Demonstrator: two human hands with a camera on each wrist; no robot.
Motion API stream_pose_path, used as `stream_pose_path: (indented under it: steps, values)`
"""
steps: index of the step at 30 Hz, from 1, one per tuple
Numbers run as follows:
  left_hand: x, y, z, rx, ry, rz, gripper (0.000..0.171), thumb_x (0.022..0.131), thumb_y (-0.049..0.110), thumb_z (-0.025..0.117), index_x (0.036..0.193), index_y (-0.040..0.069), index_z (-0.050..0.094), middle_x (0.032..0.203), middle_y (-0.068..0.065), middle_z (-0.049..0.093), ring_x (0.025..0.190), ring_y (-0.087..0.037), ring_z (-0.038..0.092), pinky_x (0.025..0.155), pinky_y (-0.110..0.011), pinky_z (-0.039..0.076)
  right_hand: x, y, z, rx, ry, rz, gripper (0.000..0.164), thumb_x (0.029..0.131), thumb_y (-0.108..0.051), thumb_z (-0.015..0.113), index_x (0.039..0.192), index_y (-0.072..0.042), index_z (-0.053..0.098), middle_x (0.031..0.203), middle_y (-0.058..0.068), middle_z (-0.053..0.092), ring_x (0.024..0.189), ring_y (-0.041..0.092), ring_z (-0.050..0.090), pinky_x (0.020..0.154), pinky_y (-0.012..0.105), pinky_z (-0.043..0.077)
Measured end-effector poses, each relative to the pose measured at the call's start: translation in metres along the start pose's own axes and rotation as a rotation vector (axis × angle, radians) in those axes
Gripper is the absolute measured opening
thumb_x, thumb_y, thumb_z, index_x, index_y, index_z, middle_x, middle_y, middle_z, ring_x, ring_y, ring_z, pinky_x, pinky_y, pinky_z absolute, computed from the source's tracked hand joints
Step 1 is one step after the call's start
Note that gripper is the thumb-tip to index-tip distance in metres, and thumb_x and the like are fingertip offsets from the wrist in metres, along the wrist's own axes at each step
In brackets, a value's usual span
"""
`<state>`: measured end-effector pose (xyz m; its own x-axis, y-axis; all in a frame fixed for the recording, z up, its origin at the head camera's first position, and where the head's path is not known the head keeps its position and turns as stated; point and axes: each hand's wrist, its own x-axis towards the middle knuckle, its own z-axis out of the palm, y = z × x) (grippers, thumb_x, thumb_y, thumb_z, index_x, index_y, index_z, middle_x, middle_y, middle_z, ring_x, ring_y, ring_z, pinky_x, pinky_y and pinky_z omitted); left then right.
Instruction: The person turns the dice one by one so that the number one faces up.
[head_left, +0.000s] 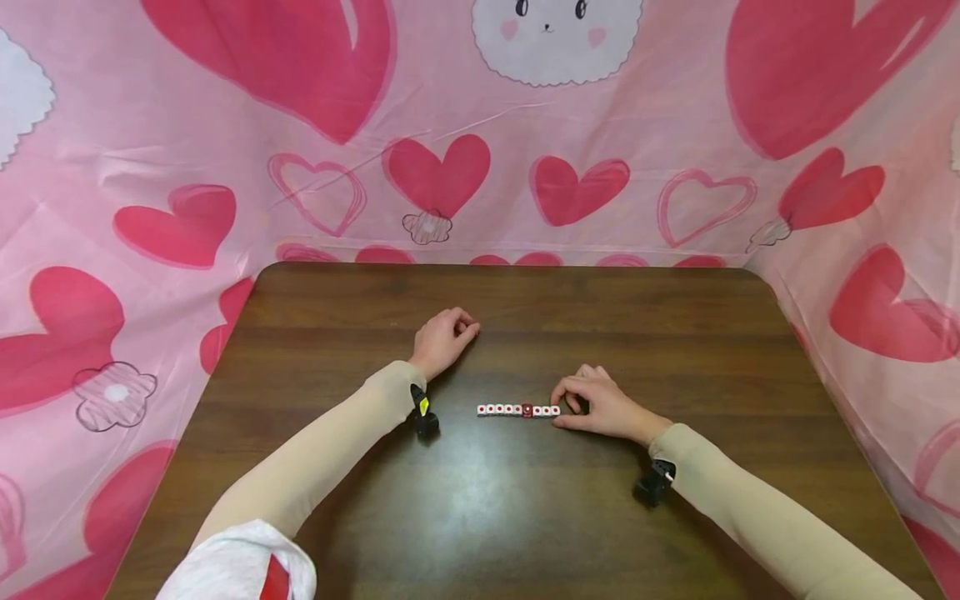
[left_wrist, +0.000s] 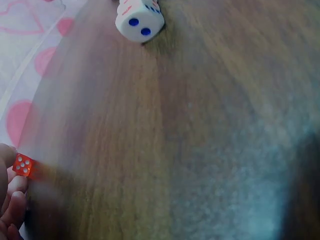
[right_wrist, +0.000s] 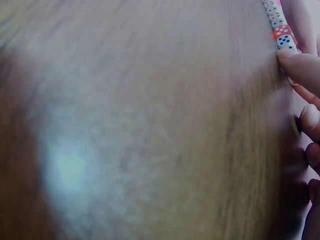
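A straight row of small dice [head_left: 499, 410] lies on the table, mostly white with one red die [head_left: 527, 411] near its right end. My right hand [head_left: 603, 406] is at that end, thumb and index finger pinching the last white die [right_wrist: 289, 46]. Farther back and to the left, my left hand [head_left: 444, 340] has its fingers curled. In the left wrist view it pinches a translucent red die [left_wrist: 23, 164] with white dots; the head view hides this die. The row's left-end white die [left_wrist: 140, 22], with two blue dots, appears at that view's top.
The brown wooden table [head_left: 465, 508] has rounded far corners. Pink cloth [head_left: 510, 125] printed with hearts hangs behind it and along both sides. A small black camera sits on each wrist, over beige sleeves.
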<state>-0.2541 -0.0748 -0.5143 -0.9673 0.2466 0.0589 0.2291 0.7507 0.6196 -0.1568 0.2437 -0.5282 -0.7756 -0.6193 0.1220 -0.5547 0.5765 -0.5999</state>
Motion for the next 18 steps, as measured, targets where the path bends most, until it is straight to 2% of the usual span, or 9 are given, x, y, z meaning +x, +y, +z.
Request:
stream_pose_path:
  steps: [9,18]
  values:
    - [0.001,-0.006,-0.005,-0.034,-0.064,0.045,0.026,0.1,0.038,0.07,0.113,0.015,0.07,0.094,0.0,0.067,0.085,-0.017,0.062,0.078,-0.037,0.048,0.0,0.002,0.0,-0.011,0.005,-0.015,0.026,0.085,-0.033,0.088,0.1,-0.033,0.067,0.073,-0.02,0.047,0.079,0.003,0.034,0.078,0.033,0.024]
    - [-0.001,-0.012,-0.005,-0.085,-0.069,0.074,0.028,0.101,0.037,0.069,0.115,0.012,0.069,0.092,-0.002,0.066,0.084,-0.018,0.061,0.078,-0.035,0.048,0.001,0.003,0.001,0.003,-0.013,0.007,0.025,0.086,-0.034,0.087,0.101,-0.034,0.067,0.074,-0.02,0.048,0.079,0.005,0.034,0.078,0.034,0.024]
